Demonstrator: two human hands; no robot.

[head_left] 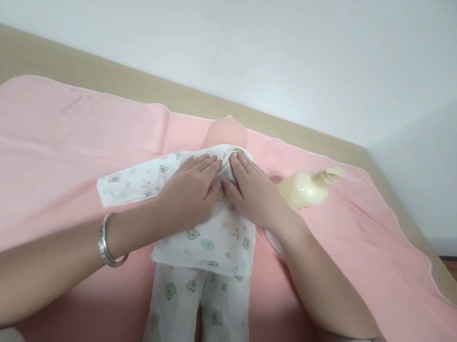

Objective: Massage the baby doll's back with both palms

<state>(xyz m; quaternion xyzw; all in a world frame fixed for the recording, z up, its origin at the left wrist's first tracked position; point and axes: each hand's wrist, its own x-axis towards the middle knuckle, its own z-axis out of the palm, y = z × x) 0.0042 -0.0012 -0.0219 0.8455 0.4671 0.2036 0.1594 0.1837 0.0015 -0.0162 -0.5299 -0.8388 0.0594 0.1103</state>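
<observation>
A doll point(228, 132) lies on its back with only the top of its bare head showing beyond my fingers. It wears a white long-sleeved shirt point(204, 244) and matching trousers point(168, 311), both printed with small green animals. My left hand point(189, 191) rests on the shirt's upper chest, fingers stretched out and thumb apart. Opposite it, my right hand point(253, 187) lies near the neckline with its fingers extended. The cloth is creased between the two hands, and the thumbs nearly meet. One sleeve reaches out flat to the left; the other is mostly hidden under my right forearm.
A pale yellow pump bottle point(306, 189) is just right of my right hand. Beneath everything spreads a pink mat point(72, 138), wrinkled at the left, on a wood-coloured surface point(139, 85). A white wall point(285, 52) rises behind. A silver bangle point(105, 239) circles my left wrist.
</observation>
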